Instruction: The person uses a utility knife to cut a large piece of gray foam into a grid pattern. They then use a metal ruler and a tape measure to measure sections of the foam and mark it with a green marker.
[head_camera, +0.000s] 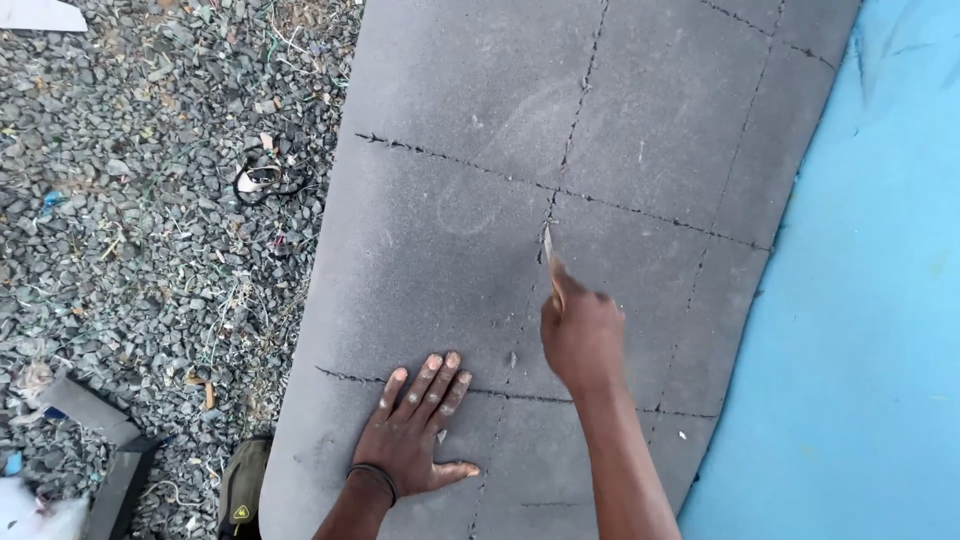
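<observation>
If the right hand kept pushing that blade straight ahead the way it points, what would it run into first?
Probably just more grey foam mat: the right hand aims its blade up along a seam, and that line looks free to the picture's top edge.

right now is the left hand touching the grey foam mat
Touching. The head view shows the left hand pressed flat, palm down and fingers spread, on the grey foam mat.

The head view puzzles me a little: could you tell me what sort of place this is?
Probably an outdoor work yard. Loose gravel strewn with scraps and litter covers the ground, a large grey foam sheet lies over a blue sheet, and the right hand holds a small blade while the left hand presses flat.
</observation>
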